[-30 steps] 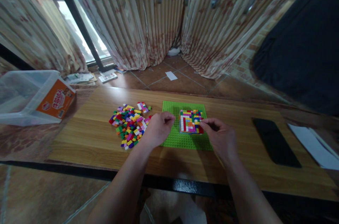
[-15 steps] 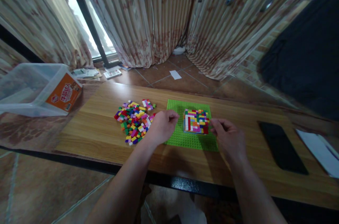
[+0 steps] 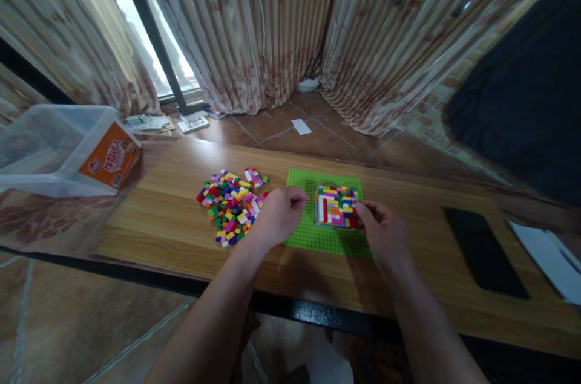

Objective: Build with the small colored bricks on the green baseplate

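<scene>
A block of multicoloured toy bricks (image 3: 336, 207), built up in layers, stands on a green studded baseplate (image 3: 308, 239). My right hand (image 3: 384, 230) is at the block's right edge, its thumb and fingers closed together against the bricks there. What lies between those fingertips is hidden. Over the baseplate's left part, my left hand (image 3: 284, 214) hovers closed, apart from the block; anything in its fingers is too small or covered to make out. Just beyond that hand, to the left, spreads a pile of loose toy bricks (image 3: 229, 205), partly covered by it.
The wooden table (image 3: 154, 214) carries a black phone-like slab (image 3: 483, 251) and white paper (image 3: 544, 254) on the right. A clear plastic bin (image 3: 54, 154) with an orange label stands at the left. Curtains (image 3: 281, 27) hang behind.
My right hand has moved slightly left, from beside the block onto its right edge. My left hand stays closed in nearly the same place.
</scene>
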`<state>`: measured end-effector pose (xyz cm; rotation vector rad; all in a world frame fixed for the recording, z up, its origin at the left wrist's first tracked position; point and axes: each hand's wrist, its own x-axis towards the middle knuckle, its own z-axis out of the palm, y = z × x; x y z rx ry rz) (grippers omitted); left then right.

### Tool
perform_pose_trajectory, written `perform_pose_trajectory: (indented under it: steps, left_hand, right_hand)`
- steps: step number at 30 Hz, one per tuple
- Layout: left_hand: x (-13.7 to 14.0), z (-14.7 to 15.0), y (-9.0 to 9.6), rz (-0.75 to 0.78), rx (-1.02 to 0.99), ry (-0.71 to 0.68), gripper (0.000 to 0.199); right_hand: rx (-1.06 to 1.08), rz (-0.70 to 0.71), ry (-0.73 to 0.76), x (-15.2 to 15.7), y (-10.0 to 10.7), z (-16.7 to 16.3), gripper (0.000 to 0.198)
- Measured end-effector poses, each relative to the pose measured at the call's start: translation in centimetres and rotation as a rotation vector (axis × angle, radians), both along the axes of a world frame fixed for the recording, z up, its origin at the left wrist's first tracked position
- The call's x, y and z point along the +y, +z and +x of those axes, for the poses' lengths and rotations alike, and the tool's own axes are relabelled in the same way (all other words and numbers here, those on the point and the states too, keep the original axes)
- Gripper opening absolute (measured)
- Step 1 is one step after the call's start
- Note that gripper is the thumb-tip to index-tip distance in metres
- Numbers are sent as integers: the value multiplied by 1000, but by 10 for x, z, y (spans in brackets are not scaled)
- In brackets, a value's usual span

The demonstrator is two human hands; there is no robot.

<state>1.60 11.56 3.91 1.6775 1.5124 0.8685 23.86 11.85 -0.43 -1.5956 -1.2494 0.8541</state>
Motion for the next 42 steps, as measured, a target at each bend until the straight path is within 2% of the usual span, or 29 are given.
perform_pose_trajectory:
  steps: [13, 18, 21, 24, 26, 29, 32, 35, 38, 42]
  left_hand:
    - [-2, 3, -1, 0, -8, -15, 23]
    - [0, 4, -7, -5, -57, 9, 21]
    - [2, 3, -11, -4, -122, 36, 18]
    - [3, 4, -11, -35, -253, 41, 16]
    - [2, 7, -9, -65, -330, 18, 16]
    - [-1, 12, -3, -112, -441, -55, 16]
    - [-5, 18, 0, -160, -593, -133, 19]
    - [-7, 22, 0, -187, -704, -175, 27]
    - [-8, 24, -2, -171, -730, -204, 34]
    - [-9, 26, -2, -128, -742, -268, 36]
  right_hand:
    - [-157, 95, -16, -7, 11, -8, 46]
    - [-119, 55, -6, -5, 9, -7, 48]
    - [-35, 37, -51, -3, 9, -4, 52]
    - [-27, 132, -160, -4, 13, -2, 49]
    - [-53, 211, -183, -8, 19, -5, 42]
    - [-49, 287, -73, -19, 28, -14, 29]
    - [-55, 334, 143, -30, 34, -24, 18]
    - [-77, 353, 325, -35, 36, -30, 17]
    - [-104, 367, 390, -35, 35, -32, 17]
    - [-98, 385, 389, -33, 32, -32, 13]
